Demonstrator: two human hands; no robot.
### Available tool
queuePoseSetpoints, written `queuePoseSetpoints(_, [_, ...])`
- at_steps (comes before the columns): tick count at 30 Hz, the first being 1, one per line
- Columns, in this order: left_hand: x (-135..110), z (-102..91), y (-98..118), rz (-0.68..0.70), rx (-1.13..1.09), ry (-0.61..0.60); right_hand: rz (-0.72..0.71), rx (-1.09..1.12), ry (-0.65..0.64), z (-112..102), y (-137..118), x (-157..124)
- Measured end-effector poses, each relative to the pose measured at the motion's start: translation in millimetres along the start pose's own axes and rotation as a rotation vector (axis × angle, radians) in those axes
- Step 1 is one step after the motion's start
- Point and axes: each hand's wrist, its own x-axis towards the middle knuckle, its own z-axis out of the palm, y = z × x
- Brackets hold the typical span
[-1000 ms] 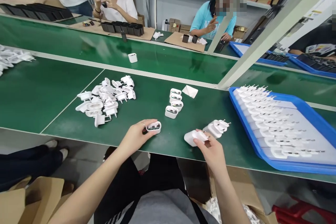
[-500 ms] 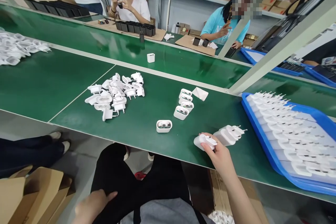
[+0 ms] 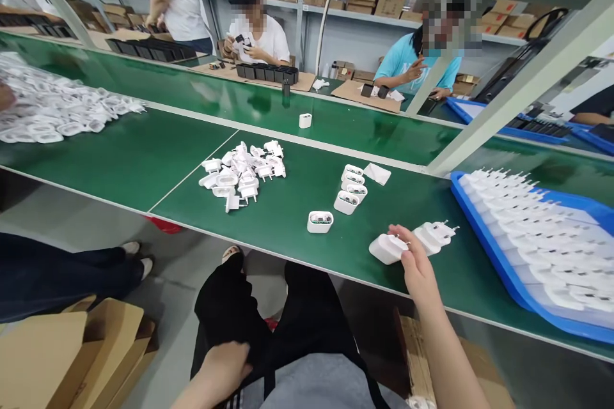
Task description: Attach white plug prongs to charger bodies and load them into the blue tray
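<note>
My right hand (image 3: pixel 416 259) is beside a white plug charger (image 3: pixel 387 249) standing near the table's front edge. Its thumb and fingers are apart around the charger's near-right side; the fingertips may still touch it. Just behind the hand stand more white chargers (image 3: pixel 434 236) with pins showing. Low over my lap is my left hand (image 3: pixel 225 364), blurred, its fingers mostly hidden. Left of the right hand, one open white charger housing (image 3: pixel 320 222) shows a circuit board inside. A short row of similar open housings (image 3: pixel 354 188) stands behind it.
A pile of white plug caps (image 3: pixel 244 169) lies at centre left, and a larger heap of white parts (image 3: pixel 62 102) farther left. At right is a blue tray (image 3: pixel 515 300) of chargers. A slanted metal post (image 3: pixel 518 70) rises behind. Several people sit or stand across the bench.
My right hand has loosened from the charger, which now stands on the table. The left hand has moved right over my lap. The camera view has swung left.
</note>
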Motion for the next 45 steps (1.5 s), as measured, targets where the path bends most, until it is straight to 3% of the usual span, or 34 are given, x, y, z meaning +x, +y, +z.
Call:
queuePoseSetpoints(3, [2.9, -59.3, 37.6, 0.303, -0.099, 0.031, -0.009, -0.209, 0.055, -2.4, -4.5, -3.2])
queuePoseSetpoints(5, [4.3, -100.4, 56.3, 0.371, -0.208, 0.197, 0.020, -0.348, 0.074, -4.8, -7.9, -3.9])
queuePoseSetpoints(8, [17.9, -147.8, 68.6, 0.272, -0.249, 0.507, 0.036, -0.507, 0.180, -7.2, -12.3, -2.3])
queuePoseSetpoints(11, [45.4, -176.1, 69.6, 0.079, -0.099, 0.765, 0.065, -0.631, 0.348, -8.1, -17.9, -1.0])
queuePoseSetpoints(13, [63.5, -188.3, 70.2, -0.012, 0.040, 0.830, 0.103, -0.637, 0.415, -9.3, -21.5, -2.7])
queuePoseSetpoints(15, [75.7, -196.6, 72.7, -0.062, 0.167, 0.792, 0.101, -0.614, 0.463, -10.9, -23.4, -6.4])
queuePoseSetpoints(18, [82.1, -202.4, 77.2, -0.101, 0.286, 0.722, -0.044, -0.557, 0.521, -10.1, -24.4, -12.2])
queuePoseSetpoints(20, [81.7, -202.7, 77.7, -0.079, 0.316, 0.732, -0.201, -0.490, 0.488, -4.5, -26.7, -13.3])
queuePoseSetpoints(24, [76.4, -198.9, 74.2, 0.062, 0.236, 0.817, -0.456, -0.328, 0.220, 17.2, -38.3, -5.4])
queuePoseSetpoints(27, [65.3, -193.6, 80.0, 0.257, -0.112, 0.789, -0.578, -0.241, 0.026, 34.5, -50.7, 7.1])
queuePoseSetpoints(30, [49.2, -184.6, 101.3, 0.488, -0.559, 0.505, -0.658, -0.188, -0.080, 46.7, -63.7, 20.5])
queuePoseSetpoints(33, [38.3, -172.0, 129.8, 0.600, -0.778, 0.176, -0.724, -0.129, -0.134, 53.4, -73.9, 31.5])
queuePoseSetpoints(36, [36.3, -161.9, 147.1, 0.631, -0.803, 0.120, -0.697, -0.048, -0.055, 56.2, -76.8, 39.8])
queuePoseSetpoints(38, [37.3, -159.6, 146.8, 0.613, -0.729, 0.271, -0.603, -0.030, -0.042, 56.9, -74.1, 44.4])
queuePoseSetpoints(41, [40.7, -159.9, 135.0, 0.538, -0.515, 0.529, -0.415, -0.086, -0.153, 56.8, -67.4, 49.5])
queuePoseSetpoints(45, [50.1, -154.1, 126.1, 0.595, -0.286, 0.437, -0.270, -0.165, -0.336, 55.5, -65.2, 53.1])
